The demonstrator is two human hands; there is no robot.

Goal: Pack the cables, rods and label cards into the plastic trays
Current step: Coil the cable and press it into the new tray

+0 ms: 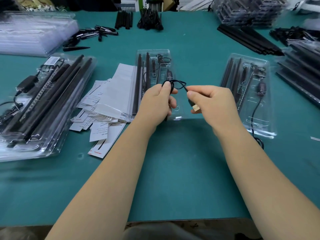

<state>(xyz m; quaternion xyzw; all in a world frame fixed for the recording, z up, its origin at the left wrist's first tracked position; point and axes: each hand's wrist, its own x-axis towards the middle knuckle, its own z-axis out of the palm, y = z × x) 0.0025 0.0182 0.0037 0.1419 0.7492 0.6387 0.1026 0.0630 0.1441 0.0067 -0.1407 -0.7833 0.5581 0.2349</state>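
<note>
A thin black cable [179,84] is looped between my hands above the middle clear plastic tray [166,54]. My left hand [155,104] pinches the coiled loops. My right hand [213,101] pinches the cable's end near its USB plug [196,107]. The middle tray holds black rods [138,80] and a small controller. A second tray [266,94] on the right holds rods and a cable that trails off its near edge. White label cards [110,99] lie piled left of the middle tray.
A stack of filled trays [39,104] sits at the left, with empty trays [31,32] behind it. Loose black rods and clips [124,19] lie at the back, and more rods and trays [294,54] at the right. A green mat [173,170] covers the table.
</note>
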